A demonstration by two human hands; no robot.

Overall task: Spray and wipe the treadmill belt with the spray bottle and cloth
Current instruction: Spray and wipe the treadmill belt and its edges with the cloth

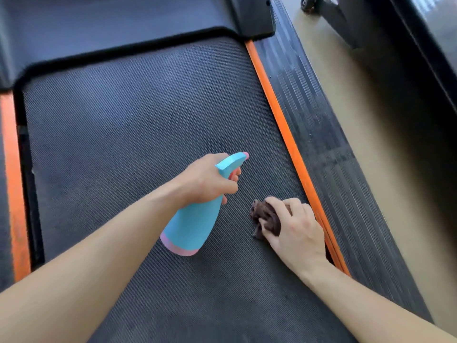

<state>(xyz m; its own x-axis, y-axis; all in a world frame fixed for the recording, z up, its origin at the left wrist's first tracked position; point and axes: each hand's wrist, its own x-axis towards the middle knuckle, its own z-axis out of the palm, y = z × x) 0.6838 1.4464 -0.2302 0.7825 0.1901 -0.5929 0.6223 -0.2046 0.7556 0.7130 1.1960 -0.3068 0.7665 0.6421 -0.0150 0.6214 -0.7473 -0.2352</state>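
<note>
The dark textured treadmill belt (pixel 128 134) fills the middle of the head view. My left hand (pixel 207 180) grips the neck of a light blue spray bottle (pixel 193 226) with a pink base, held above the belt with its nozzle pointing up and to the right. My right hand (pixel 294 229) holds a bunched dark brown cloth (pixel 265 215) against the belt, close to the belt's right edge. Part of the cloth is hidden under my fingers.
Orange strips (pixel 279 112) run along both sides of the belt. A ribbed black side rail (pixel 329 154) lies to the right, with tan floor (pixel 385 154) beyond it. The dark motor cover (pixel 118 23) sits at the top. Another machine's base (pixel 329 8) stands at the top right.
</note>
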